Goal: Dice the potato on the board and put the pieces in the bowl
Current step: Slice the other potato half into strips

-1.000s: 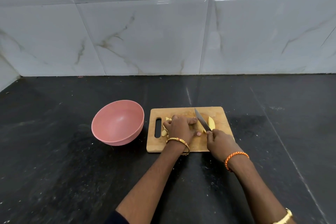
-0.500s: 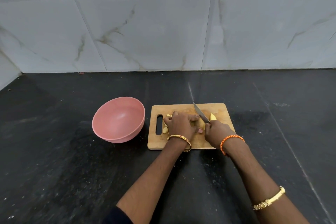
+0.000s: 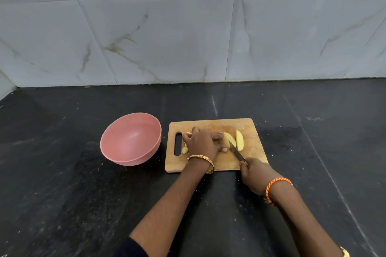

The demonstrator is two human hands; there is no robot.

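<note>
A wooden cutting board (image 3: 252,152) lies on the black counter. My left hand (image 3: 203,142) presses down on a potato piece (image 3: 226,139) in the board's middle, covering most of it. A cut wedge (image 3: 239,140) lies just to the right, and small pieces (image 3: 185,150) peek out at the left of my hand. My right hand (image 3: 255,173) grips a knife (image 3: 236,151) at the board's near edge, blade angled up-left with its tip at the held potato. The pink bowl (image 3: 130,139) stands left of the board and looks empty.
A grey marble-tiled wall (image 3: 188,37) rises behind the black stone counter (image 3: 73,194). Small crumbs speckle the counter near the board. Bangles and an orange thread band circle my wrists.
My right hand has drawn the knife back toward me, off the board's middle to its near edge. A wedge now lies free to the right. My left hand stays on the potato.
</note>
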